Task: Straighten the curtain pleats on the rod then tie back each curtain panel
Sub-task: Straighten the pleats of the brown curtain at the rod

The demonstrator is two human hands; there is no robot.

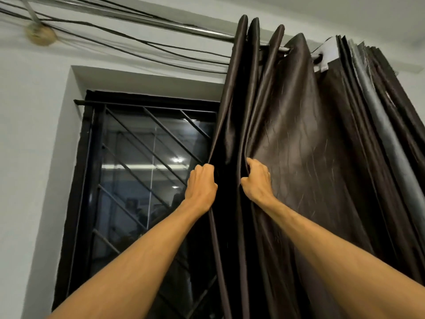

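The dark brown curtain (299,146) is hung from the metal rod (216,35) and is gathered toward 2 o'clock of the view. Near the centre, its leading edge is gripped by the left hand (201,184), the fingers curled round the fold. At 3 o'clock of that hand, a neighbouring pleat is pinched by the right hand (256,181), the fingers bent into the cloth. The barred window (142,169) is seen at 8 o'clock.
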